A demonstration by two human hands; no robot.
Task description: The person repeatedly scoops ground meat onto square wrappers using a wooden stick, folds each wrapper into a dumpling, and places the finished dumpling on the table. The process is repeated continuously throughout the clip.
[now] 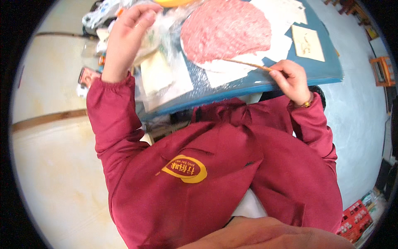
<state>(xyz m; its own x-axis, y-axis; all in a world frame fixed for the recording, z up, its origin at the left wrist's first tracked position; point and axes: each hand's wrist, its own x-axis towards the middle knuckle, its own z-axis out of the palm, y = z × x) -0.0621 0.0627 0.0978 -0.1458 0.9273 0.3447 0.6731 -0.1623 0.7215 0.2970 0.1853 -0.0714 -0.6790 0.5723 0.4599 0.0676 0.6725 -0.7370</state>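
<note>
A large mound of raw minced meat [227, 29] lies on a pale plate or sheet upon a blue table [323, 70]. My right hand [292, 79] holds a thin wooden stick [248, 64], whose far end touches the near edge of the meat. Left of the meat my left hand [129, 34] is raised with curled fingers over plastic bags; whether something thin is between its fingertips cannot be told. Below and right of that hand sits a stack of pale square wrappers [157, 73]. One filled, flat wrapper [307, 43] lies at the table's right side.
White powder is scattered along the near table edge. White sheets [281, 46] lie right of the meat. Plastic bags [102, 14] and a phone [88, 76] are at the left, part of a yellow bowl [174, 2] at the top. A wooden stool [382, 71] stands far right, a red crate [356, 221] lower right.
</note>
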